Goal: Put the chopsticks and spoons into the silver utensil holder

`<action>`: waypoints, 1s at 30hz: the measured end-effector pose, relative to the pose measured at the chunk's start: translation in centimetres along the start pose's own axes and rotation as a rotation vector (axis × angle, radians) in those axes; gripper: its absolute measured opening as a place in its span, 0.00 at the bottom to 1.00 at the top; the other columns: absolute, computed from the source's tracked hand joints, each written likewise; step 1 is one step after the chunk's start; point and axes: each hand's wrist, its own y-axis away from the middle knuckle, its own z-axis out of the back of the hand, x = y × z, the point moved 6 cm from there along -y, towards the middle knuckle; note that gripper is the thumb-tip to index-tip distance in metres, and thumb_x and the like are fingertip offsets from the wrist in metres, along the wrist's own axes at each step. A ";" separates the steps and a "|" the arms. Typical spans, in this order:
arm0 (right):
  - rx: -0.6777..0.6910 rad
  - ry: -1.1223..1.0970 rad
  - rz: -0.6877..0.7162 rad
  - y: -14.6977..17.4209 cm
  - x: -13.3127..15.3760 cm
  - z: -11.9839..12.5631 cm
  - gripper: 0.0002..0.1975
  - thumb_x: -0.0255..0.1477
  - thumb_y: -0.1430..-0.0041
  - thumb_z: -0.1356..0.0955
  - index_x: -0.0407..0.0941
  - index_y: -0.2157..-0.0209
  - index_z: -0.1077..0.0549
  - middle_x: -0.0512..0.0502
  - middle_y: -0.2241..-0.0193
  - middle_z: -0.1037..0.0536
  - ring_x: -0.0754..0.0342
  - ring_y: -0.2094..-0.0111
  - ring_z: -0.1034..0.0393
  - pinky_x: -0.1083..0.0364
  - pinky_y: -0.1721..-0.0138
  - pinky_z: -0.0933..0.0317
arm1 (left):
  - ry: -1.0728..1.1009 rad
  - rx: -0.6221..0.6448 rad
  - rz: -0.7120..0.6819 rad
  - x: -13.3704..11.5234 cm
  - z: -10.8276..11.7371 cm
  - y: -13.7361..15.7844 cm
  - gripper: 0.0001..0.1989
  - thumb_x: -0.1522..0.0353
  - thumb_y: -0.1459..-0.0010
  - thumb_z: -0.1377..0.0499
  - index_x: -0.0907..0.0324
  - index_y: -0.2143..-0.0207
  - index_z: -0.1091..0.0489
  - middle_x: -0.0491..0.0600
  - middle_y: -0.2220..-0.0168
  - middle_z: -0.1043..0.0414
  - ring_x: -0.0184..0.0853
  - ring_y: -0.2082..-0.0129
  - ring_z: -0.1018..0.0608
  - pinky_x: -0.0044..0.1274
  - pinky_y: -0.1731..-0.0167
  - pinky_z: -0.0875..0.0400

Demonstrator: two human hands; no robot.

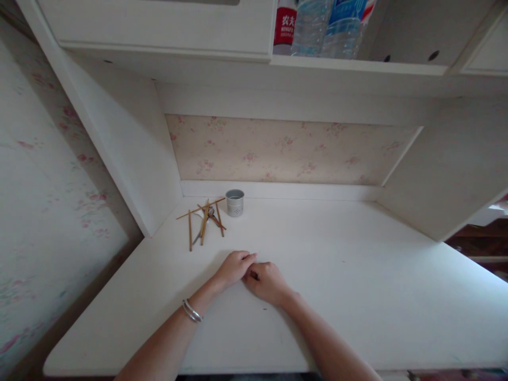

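My left hand (235, 268), with a silver bangle (192, 310) on its wrist, rests on the white desk with its fingers curled. My right hand (268, 281) lies against it, loosely fisted, and the fingers of the two hands touch. I see nothing held in either one. Beyond my left hand lies a loose pile of chopsticks (190, 230), crossing each other at several angles. Metal spoons (211, 211) are partly hidden among them. Just right of the pile stands an upright grey-silver cylindrical holder (235, 204), with small holes in its side.
The white desk (357, 296) has side panels left and right and a low back ledge. Overhead, a shelf (357, 64) holds several plastic bottles (311, 26). Floral wallpaper (278, 151) covers the wall behind. Dark shelving shows at the far right.
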 end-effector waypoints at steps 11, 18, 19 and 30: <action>-0.013 -0.001 0.017 0.0 0.1 0.2 0.12 0.29 0.42 0.38 0.44 0.72 0.24 0.47 0.75 0.22 0.57 0.75 0.32 0.59 0.74 0.51 | -0.039 -0.013 -0.035 0.0 0.1 0.0 0.22 0.54 0.42 0.51 0.59 0.81 0.43 0.42 0.81 0.43 0.30 0.76 0.38 0.23 0.74 0.48; -0.019 0.024 0.018 0.1 0.1 0.2 0.11 0.30 0.42 0.38 0.44 0.73 0.26 0.48 0.76 0.22 0.57 0.76 0.32 0.59 0.74 0.52 | -0.061 -0.020 -0.052 -0.1 0.2 0.1 0.22 0.54 0.42 0.51 0.59 0.81 0.42 0.41 0.81 0.42 0.29 0.76 0.38 0.22 0.74 0.48; -0.021 0.022 0.022 0.1 0.1 0.2 0.11 0.30 0.42 0.38 0.44 0.73 0.26 0.48 0.76 0.22 0.57 0.76 0.32 0.59 0.75 0.52 | -0.064 -0.020 -0.051 -0.1 0.2 0.1 0.22 0.54 0.42 0.51 0.59 0.81 0.42 0.41 0.81 0.43 0.29 0.76 0.38 0.22 0.74 0.48; -0.021 0.017 0.033 0.1 0.1 0.3 0.11 0.29 0.42 0.38 0.44 0.73 0.26 0.48 0.75 0.22 0.57 0.75 0.32 0.59 0.74 0.51 | -0.059 -0.013 -0.048 0.1 0.1 0.1 0.22 0.54 0.42 0.51 0.59 0.81 0.43 0.41 0.81 0.43 0.29 0.76 0.38 0.22 0.75 0.47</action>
